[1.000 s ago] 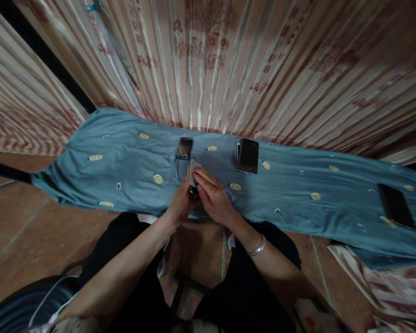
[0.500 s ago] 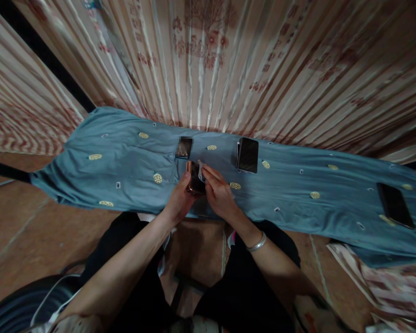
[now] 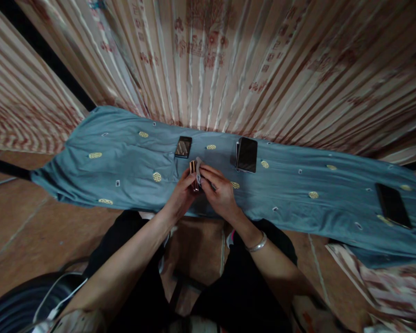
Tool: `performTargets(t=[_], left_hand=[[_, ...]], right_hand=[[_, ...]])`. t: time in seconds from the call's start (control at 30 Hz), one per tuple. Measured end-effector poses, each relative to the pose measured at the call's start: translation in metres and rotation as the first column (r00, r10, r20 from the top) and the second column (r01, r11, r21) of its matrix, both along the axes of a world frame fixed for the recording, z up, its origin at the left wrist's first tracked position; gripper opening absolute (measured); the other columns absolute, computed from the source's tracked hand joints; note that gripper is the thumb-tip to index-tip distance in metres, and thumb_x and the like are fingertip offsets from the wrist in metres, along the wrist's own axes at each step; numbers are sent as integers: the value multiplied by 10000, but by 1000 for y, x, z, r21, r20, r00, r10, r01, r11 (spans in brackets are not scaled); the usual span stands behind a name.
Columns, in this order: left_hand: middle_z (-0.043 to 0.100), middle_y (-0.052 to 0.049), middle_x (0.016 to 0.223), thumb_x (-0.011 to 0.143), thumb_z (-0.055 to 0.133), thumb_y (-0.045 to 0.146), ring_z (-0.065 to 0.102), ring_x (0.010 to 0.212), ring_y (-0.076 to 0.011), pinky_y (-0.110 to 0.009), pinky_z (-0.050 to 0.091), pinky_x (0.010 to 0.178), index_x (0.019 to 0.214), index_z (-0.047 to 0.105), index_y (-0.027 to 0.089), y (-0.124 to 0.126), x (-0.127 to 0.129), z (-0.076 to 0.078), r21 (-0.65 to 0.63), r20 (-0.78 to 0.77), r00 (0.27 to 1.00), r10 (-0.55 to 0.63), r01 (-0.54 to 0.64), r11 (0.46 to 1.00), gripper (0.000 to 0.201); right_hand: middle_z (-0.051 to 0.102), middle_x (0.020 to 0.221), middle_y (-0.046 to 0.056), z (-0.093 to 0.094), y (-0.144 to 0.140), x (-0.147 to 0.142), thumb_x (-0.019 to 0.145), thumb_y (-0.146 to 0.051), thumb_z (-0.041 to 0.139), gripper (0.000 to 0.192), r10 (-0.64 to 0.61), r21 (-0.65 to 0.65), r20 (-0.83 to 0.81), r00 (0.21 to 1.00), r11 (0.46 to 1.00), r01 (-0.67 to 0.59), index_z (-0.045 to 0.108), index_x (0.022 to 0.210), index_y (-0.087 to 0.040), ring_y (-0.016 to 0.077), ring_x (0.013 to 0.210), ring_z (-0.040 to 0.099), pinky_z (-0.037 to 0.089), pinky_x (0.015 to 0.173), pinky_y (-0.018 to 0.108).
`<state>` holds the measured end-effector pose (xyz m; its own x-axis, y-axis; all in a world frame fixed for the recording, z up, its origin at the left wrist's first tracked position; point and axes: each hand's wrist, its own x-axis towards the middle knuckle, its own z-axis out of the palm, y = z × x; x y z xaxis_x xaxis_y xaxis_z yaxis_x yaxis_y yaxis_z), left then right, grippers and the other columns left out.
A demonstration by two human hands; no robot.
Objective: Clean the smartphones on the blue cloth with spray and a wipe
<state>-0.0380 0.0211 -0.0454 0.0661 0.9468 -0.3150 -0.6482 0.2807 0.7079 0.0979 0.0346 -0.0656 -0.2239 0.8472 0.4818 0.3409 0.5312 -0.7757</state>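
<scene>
Blue cloth [image 3: 125, 152] covered our surface; our left hand [image 3: 180, 196] gripped a small phone [image 3: 193, 173] upright so our right hand [image 3: 222, 194], fingers pinched on a grey wipe [image 3: 198, 165], could rub it.

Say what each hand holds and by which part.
Left hand holds a small phone by its lower edge; right hand pinches a grey cloth against it.

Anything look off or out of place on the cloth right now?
Nothing stands out. The left hand holds a small phone on edge; the right hand presses a grey cloth against it. Three phones lie flat on the blue cloth.
</scene>
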Motion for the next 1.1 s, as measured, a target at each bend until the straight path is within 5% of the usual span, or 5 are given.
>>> performTargets(t=[0.27, 0.6, 1.1], left_hand=[[714, -10, 1001, 573, 938, 197, 663, 883, -157, -286, 519, 797, 1304, 589, 196, 4, 5, -6, 28, -196, 979, 49, -45, 999, 810], [702, -24, 1032, 491, 963, 191, 662, 999, -210, -328, 522, 904, 1258, 633, 215, 22, 16, -5, 176, -480, 869, 121, -40, 984, 835], [726, 19, 818, 738, 876, 289, 688, 741, -147, -239, 528, 646, 1222, 606, 196, 36, 19, -6, 50, -234, 971, 51, -40, 998, 562]], right_hand=[[834, 992, 26, 5, 17, 14, 804, -506, 776, 303, -104, -349, -380, 919, 936, -38, 824, 952, -245, 234, 935, 779, 643, 886, 375], [830, 874, 8, 15, 27, 30, 691, -463, 841, 292, -193, -463, -456, 869, 885, -47, 821, 870, -233, 222, 832, 775, 633, 805, 349], [837, 976, 23, 10, 25, 27, 693, -502, 879, 379, -101, -430, -463, 881, 894, -123, 825, 959, -238, 234, 919, 790, 650, 901, 395]])
